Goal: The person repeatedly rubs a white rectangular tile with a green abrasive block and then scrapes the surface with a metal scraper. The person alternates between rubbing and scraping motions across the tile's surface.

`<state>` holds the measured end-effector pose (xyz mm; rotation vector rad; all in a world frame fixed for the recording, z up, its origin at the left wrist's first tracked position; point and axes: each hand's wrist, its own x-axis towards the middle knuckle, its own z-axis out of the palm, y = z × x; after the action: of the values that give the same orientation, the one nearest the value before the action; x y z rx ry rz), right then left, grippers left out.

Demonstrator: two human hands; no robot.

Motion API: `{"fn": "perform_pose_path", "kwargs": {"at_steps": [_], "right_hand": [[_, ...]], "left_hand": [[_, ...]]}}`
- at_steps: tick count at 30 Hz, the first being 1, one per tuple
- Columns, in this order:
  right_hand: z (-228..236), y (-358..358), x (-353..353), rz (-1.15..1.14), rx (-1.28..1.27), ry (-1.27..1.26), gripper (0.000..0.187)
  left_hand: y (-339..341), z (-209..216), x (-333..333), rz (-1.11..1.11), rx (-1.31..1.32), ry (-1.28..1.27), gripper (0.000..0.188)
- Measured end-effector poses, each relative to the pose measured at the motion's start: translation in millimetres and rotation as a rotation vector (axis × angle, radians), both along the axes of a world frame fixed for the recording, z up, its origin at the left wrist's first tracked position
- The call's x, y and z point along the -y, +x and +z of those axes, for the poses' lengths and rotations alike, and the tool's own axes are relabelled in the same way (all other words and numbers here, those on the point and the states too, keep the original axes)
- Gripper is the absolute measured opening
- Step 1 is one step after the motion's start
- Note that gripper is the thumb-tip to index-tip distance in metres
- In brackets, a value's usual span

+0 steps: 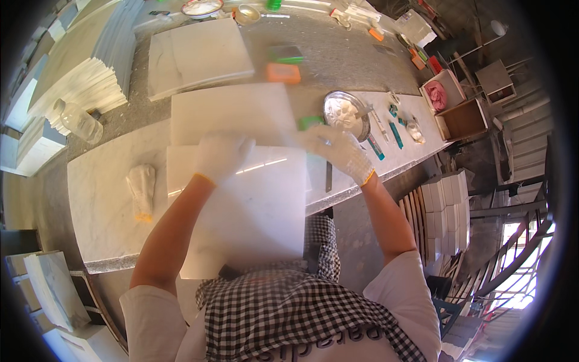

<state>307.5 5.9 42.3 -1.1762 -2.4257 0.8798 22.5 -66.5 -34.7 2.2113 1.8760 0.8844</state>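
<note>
My left hand (224, 155), in a white knit glove with a yellow cuff, is closed and slightly blurred above a glossy white marble slab (253, 208). Whatever it may hold is hidden. My right hand (342, 154), in a matching glove, is just past the slab's right side. Its fingertips are smeared by motion, and a green block (310, 122) shows just beyond them. The glossy slab reaches over the table's near edge towards my checkered apron (289, 301). Behind it, a second white slab (232, 113) lies flat. A metal bowl (347, 114) of white paste stands beyond my right hand.
A spare glove (142, 190) lies on the marble table (99, 199) at left. Near a clear jar (78, 123), slabs (90, 78) are stacked. An orange block (283, 73) lies at the back. Right of the bowl are a teal cutter (396, 135) and wooden box (464, 120).
</note>
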Motion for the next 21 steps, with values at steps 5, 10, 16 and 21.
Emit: {"fn": "perform_pose_path", "kwargs": {"at_steps": [5, 10, 16, 21], "right_hand": [[2.5, -11.7, 17.4, -0.015, -0.015, -0.085, 0.025], [2.6, -14.7, 21.5, -0.016, 0.005, -0.096, 0.028], [1.4, -14.2, 21.0, -0.007, 0.034, -0.098, 0.029], [-2.6, -14.7, 20.5, 0.068, -0.003, 0.006, 0.029]], "left_hand": [[0.1, 1.6, -0.5, -0.011, 0.017, 0.006, 0.033], [-1.1, 2.6, -0.5, -0.014, -0.001, -0.043, 0.032], [-1.4, 4.2, -1.1, -0.008, -0.025, -0.086, 0.032], [1.5, 5.8, 0.0, 0.005, -0.008, -0.022, 0.032]]}}
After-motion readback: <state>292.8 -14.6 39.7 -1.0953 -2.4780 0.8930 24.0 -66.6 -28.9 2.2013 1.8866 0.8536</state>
